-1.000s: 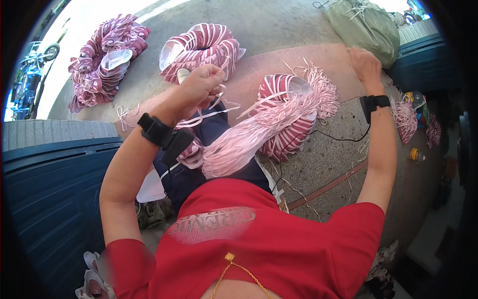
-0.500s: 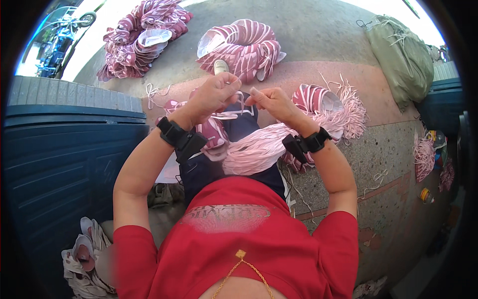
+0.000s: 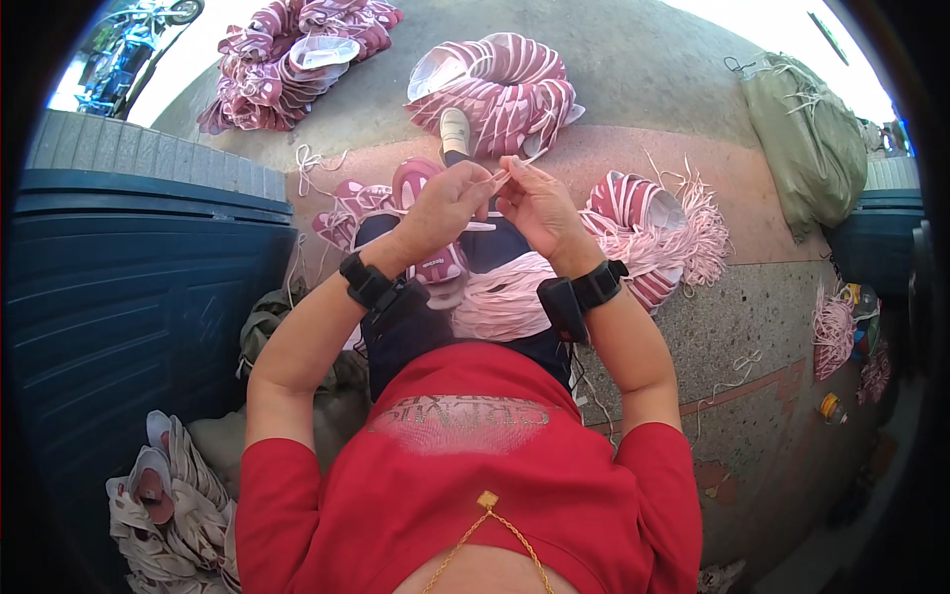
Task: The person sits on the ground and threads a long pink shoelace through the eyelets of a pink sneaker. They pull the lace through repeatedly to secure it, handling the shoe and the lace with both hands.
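Above my lap, my left hand (image 3: 447, 210) and my right hand (image 3: 540, 212) meet at the fingertips. Both are closed in a pinch on a thin pale pink shoelace (image 3: 501, 179), partly hidden by the fingers. Below my left wrist, a dark pink shoe upper (image 3: 438, 265) with a white edge rests on my lap, half covered by the hand and arm. A thick bundle of pale pink shoelaces (image 3: 503, 299) lies across my thigh under my right wrist and trails off to the right.
More pink uppers (image 3: 346, 210) lie beyond my left forearm. A ring of nested uppers (image 3: 505, 84) and a heap of them (image 3: 287, 69) sit ahead on the floor. A green sack (image 3: 804, 139) stands at right, blue panelling (image 3: 139, 287) at left, pale uppers (image 3: 168, 510) lower left.
My hands, apart before with the lace between them, have come together at the fingertips. The right hand has turned and its fingers point upward. The whole view has shifted slightly.
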The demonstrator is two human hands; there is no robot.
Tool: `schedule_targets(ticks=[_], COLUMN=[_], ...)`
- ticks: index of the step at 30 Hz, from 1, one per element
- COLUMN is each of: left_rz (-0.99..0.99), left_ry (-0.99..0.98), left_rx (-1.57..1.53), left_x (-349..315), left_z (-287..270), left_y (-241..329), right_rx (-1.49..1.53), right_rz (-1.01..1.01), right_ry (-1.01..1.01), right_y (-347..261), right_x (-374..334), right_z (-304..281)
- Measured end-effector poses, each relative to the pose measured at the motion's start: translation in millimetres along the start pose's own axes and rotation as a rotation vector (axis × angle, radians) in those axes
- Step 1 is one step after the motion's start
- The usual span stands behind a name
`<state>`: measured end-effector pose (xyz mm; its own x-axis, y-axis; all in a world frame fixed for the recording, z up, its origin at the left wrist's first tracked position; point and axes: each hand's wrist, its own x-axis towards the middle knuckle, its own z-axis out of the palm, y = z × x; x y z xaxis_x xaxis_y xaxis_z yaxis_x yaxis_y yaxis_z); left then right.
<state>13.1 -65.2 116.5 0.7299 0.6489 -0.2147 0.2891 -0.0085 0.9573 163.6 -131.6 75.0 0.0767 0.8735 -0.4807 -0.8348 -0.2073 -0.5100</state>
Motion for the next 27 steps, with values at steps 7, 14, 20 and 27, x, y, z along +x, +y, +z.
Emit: schedule_targets(ticks=[7,14,20,27], left_rz=[-0.184,-0.506,-0.354,-0.596], left_ry=[0.251,0.859,0.624,0.157], left_rx=[-0.069,1.307,0.506,-0.394], left_x=[-20.6,-125.6,-102.6,-28.2], left_z=[-52.1,-278.0,-220.1,-52.8], left_y=[-25.1,-46.8,-93.1,-101.7], right_rx=[0.096,-0.574,-1.357,-1.702], right_rz=[-0.288,-0.888,-0.437,-0.432], right_ry=[-0.145,0.705,0.162,-0.426], right_y=[-83.2,-290.0,-80.8,68.6], right_x=[10.9,-26.6,39.4,76.1], right_z=[-38.2,-173.9,-94.1,-36.5])
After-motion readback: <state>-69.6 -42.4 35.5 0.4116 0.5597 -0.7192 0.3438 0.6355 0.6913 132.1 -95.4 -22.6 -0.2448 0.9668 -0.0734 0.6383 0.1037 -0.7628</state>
